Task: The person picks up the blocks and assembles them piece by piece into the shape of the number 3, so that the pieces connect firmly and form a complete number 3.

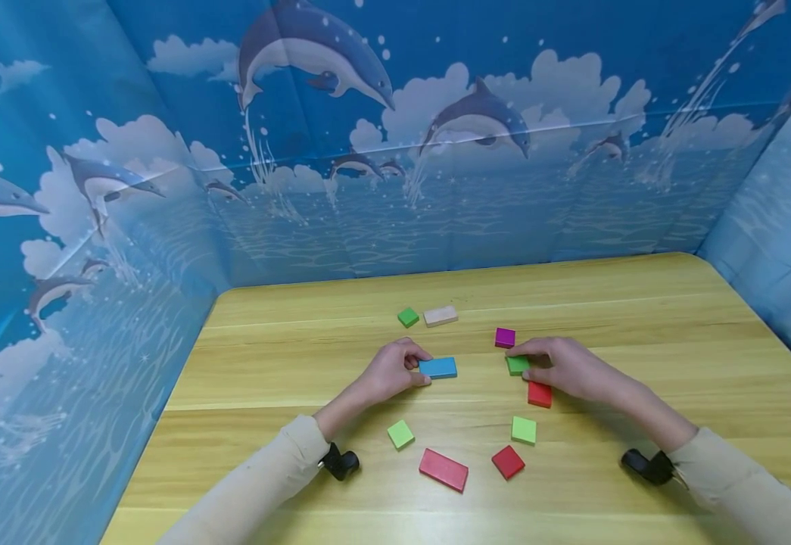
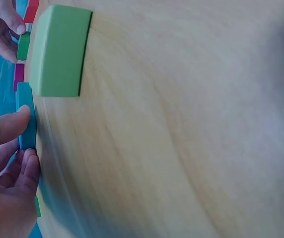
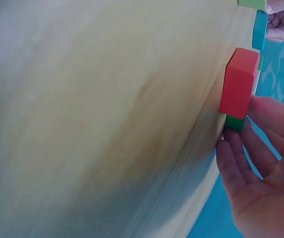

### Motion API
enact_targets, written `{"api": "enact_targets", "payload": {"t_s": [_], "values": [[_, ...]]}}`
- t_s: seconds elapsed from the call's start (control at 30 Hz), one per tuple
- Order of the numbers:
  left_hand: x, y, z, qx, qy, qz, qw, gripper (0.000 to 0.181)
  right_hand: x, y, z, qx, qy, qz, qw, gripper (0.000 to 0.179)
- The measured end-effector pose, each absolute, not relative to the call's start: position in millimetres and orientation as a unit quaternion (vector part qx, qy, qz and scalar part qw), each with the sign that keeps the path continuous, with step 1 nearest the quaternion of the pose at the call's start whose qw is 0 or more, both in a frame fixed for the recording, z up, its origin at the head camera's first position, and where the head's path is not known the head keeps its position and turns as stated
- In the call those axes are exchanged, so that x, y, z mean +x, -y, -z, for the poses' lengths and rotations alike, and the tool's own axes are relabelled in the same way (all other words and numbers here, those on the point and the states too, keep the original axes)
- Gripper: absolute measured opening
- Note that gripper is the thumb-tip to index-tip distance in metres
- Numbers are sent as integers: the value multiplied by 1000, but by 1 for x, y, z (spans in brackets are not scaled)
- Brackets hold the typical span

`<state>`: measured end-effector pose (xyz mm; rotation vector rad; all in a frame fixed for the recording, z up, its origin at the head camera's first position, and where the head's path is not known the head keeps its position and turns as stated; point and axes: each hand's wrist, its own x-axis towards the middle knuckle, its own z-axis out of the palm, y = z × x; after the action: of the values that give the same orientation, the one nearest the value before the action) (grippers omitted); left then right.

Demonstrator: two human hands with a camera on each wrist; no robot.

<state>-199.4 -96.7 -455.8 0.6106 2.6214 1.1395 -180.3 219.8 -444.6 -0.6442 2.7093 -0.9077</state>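
My left hand [image 1: 395, 367] pinches the left end of a blue rectangular block [image 1: 439, 368] lying on the table. In the left wrist view, the thumb is on one side of the blue block [image 2: 27, 119] and fingertips are at its end. My right hand [image 1: 565, 367] holds a green block [image 1: 518, 365] between thumb and fingers. A purple block [image 1: 505, 337] lies just beyond it, and a red block [image 1: 540, 394] just nearer. In the right wrist view, the red block [image 3: 240, 83] partly hides the green block [image 3: 235, 122].
Beyond the hands lie a green block [image 1: 408, 317] and a pale wooden block [image 1: 440, 316]. Nearer are two light green blocks, one left [image 1: 400, 434] and one right [image 1: 523, 430], a pinkish-red rectangular block [image 1: 443, 470] and a red block [image 1: 508, 462]. A dolphin-print curtain [image 1: 395, 212] surrounds the wooden table [image 1: 286, 333].
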Motion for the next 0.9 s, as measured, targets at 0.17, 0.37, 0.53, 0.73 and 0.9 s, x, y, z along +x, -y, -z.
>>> {"api": "enact_targets", "payload": {"t_s": [0.17,0.37,0.53,0.73,0.9], "values": [[-200,97,456,211,-891,-387,109,27,-181,-217,445,-218,-918,312,106,37],[-202,96,458,224,-893,-376,109,27,-182,-209,445,-223,-919,310,97,39],[-202,96,458,222,-890,-382,112,28,-182,-199,445,-230,-917,311,93,39],[-202,97,458,221,-889,-386,111,27,-183,-185,446,-240,-910,322,106,37],[-201,97,458,220,-888,-389,110,27,-185,-174,446,-250,-905,326,113,37]]}}
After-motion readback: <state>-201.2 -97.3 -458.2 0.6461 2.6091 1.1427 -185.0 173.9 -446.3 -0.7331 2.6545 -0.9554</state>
